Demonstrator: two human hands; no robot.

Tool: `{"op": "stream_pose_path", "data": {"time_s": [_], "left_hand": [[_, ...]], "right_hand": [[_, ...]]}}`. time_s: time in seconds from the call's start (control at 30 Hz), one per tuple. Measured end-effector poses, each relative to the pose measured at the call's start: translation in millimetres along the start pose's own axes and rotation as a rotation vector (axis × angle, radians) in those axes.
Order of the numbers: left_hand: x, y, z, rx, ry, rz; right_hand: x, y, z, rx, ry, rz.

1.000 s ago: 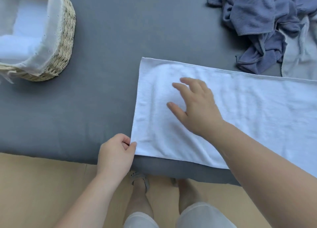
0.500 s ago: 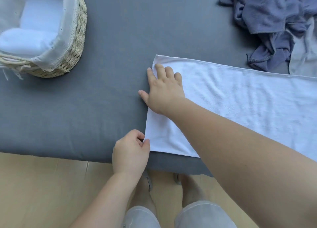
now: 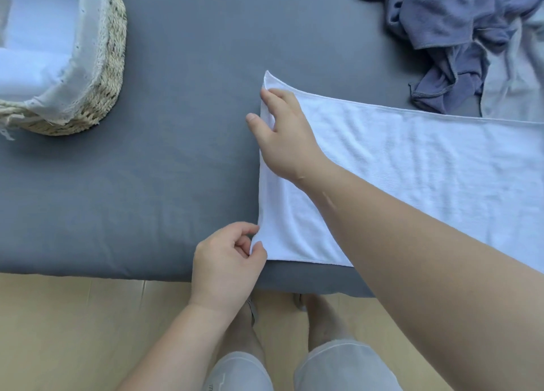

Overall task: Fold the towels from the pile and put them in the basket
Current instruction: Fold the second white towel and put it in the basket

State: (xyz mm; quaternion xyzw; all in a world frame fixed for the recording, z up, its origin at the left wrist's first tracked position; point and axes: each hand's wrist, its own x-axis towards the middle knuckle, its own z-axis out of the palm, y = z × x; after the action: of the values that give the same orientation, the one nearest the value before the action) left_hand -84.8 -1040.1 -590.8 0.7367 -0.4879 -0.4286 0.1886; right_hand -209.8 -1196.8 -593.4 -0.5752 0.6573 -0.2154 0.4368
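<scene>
Grey bed (image 3: 182, 166) carries lined wicker basket (image 3: 109, 75) far-left, white towel (image 3: 412, 166) flat near-right, towel pile (image 3: 459, 37) far-right.

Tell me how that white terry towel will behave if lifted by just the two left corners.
The white terry towel is probably floppy: its far left corner already curls up under the right hand. Likely light; the left hand needs only a fingertip pinch at the near corner. The unheld length would probably drag across the grey padded table, not slide cleanly.

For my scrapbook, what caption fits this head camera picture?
Two hands pinch a flat white terry towel's corners.
</scene>
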Motion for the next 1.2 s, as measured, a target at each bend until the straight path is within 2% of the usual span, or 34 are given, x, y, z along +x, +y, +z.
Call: {"op": "stream_pose_path", "data": {"time_s": [0.2,0.47,0.63,1.2], "left_hand": [[-7.3,34.3,30.8,-0.027,-0.166,0.154],[-21.4,77.4,100.4,0.03,-0.327,0.164],[-31.5,107.3,140.0,0.134,-0.483,0.221],[-46.5,171.3,250.6,0.23,-0.647,0.322]], "right_hand": [[-24.8,21.2,-46.4,0.224,0.081,0.039],[-42.2,84.6,-117.9,0.295,0.116,0.119],[-54.0,116.7,-156.6,0.338,0.157,0.175],[-80.6,205.7,-251.4,0.413,0.258,0.235]]}}
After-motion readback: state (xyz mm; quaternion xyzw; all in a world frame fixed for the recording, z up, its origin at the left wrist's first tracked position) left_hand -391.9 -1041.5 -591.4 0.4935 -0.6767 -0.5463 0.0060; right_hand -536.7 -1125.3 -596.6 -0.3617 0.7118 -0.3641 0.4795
